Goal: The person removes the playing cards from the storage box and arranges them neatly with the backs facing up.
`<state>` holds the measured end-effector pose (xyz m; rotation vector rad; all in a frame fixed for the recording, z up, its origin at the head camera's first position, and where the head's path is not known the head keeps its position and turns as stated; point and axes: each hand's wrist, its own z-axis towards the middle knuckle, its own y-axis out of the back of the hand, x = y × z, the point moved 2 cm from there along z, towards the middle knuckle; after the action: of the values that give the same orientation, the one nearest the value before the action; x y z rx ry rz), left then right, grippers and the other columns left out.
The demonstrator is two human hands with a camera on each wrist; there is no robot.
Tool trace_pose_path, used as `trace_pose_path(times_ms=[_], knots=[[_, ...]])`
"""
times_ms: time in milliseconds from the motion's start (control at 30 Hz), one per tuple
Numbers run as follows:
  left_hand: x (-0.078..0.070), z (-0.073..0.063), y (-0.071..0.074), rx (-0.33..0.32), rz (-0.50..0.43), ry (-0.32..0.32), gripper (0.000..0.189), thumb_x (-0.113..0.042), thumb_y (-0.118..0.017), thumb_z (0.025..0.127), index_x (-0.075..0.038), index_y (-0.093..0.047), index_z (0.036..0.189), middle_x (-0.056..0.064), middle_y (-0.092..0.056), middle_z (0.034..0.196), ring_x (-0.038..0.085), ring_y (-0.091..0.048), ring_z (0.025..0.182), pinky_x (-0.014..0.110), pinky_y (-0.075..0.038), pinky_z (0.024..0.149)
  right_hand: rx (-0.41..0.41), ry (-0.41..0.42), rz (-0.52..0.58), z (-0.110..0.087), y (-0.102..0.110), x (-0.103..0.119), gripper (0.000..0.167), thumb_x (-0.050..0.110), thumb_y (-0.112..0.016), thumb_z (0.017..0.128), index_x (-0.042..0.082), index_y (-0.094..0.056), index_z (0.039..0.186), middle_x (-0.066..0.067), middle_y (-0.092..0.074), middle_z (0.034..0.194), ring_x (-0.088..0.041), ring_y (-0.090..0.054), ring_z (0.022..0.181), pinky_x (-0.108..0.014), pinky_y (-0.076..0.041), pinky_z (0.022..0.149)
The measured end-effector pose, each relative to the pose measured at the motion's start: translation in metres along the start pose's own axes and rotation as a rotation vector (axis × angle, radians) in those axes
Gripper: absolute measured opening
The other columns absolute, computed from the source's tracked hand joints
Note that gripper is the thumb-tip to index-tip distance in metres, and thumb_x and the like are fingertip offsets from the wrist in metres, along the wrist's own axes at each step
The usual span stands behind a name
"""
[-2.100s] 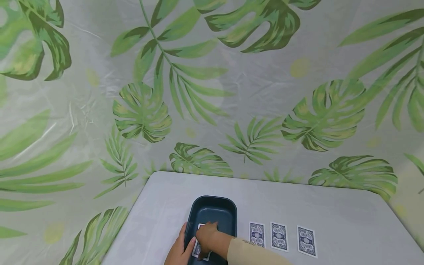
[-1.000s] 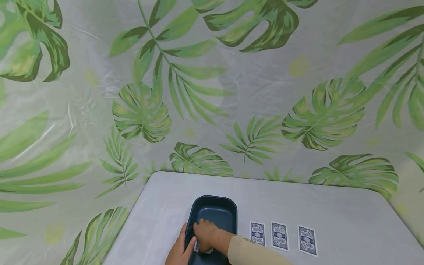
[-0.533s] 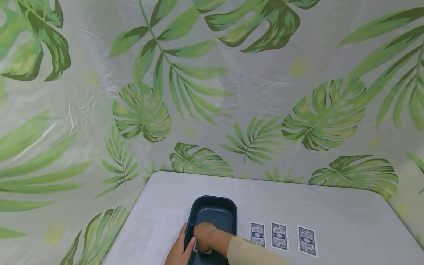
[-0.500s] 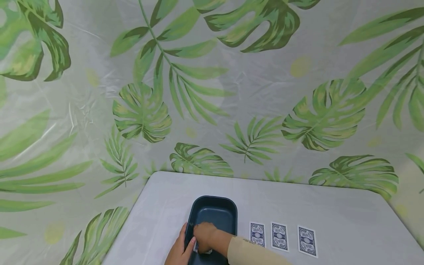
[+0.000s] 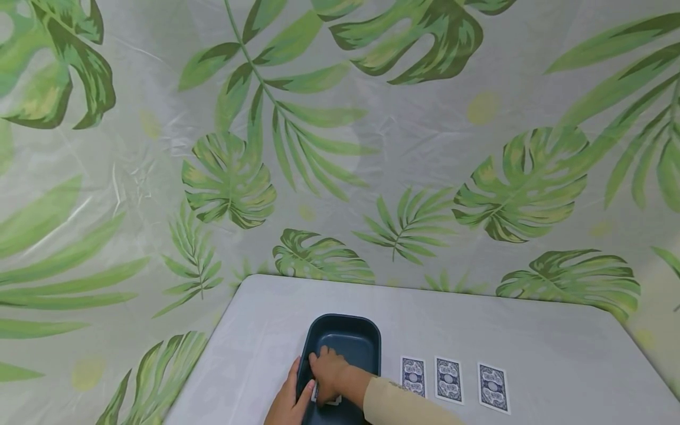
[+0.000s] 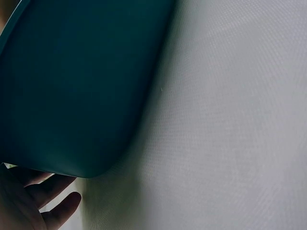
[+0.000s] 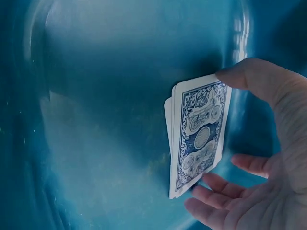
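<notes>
A dark blue-green tray (image 5: pixel 353 348) stands on the white table in the head view. My left hand (image 5: pixel 287 401) grips its left wall, thumb over the rim and fingers outside. In the left wrist view, fingers (image 6: pixel 53 189) lie against the tray's outer side. My right hand (image 5: pixel 332 375) reaches down inside the tray. A small stack of playing cards (image 7: pixel 201 136), blue backs up and slightly fanned, is in the right wrist view. The right thumb touches one end and the fingertips the other, holding the cards between them. From above, the hand covers most of the stack.
Three face-down playing cards lie in a row right of the tray: a near one (image 5: pixel 413 375), a middle one (image 5: pixel 448 379) and a far-right one (image 5: pixel 493 386). They rest on a white table (image 5: pixel 558 348). A leaf-patterned sheet (image 5: pixel 414 147) hangs behind it.
My right hand has shifted slightly left over the cards in the tray, covering more of them, and its fingers have closed in around the stack. The left hand and the three table cards stay put.
</notes>
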<state>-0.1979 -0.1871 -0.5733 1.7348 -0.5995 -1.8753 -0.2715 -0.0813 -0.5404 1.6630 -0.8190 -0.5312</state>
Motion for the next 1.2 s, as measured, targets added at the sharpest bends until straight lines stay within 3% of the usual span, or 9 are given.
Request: trace_pose_path(times_ms=[367, 1200], knots=[[-0.0032, -0.0009, 0.0021, 0.035, -0.019, 0.026, 0.067, -0.042, -0.045, 0.095, 0.004, -0.025, 0.140, 0.028, -0.040, 0.133, 0.038, -0.045, 0.115, 0.057, -0.036, 0.089, 0.008, -0.011, 0.053, 0.0017, -0.0001, -0.0021, 0.080, 0.041, -0.085, 0.054, 0.008, -0.050, 0.119, -0.011, -0.049, 0.102, -0.021, -0.048, 0.090, -0.035, -0.047, 0.078], [-0.0009, -0.0006, 0.0005, 0.003, -0.021, 0.005, 0.065, -0.040, -0.045, 0.096, 0.002, -0.026, 0.141, 0.027, -0.041, 0.133, 0.037, -0.043, 0.118, 0.056, -0.035, 0.091, 0.014, -0.079, 0.112, 0.0035, 0.0007, -0.0081, 0.085, 0.039, -0.088, 0.050, 0.004, -0.052, 0.118, -0.010, -0.046, 0.098, -0.021, -0.043, 0.088, -0.035, -0.046, 0.076]])
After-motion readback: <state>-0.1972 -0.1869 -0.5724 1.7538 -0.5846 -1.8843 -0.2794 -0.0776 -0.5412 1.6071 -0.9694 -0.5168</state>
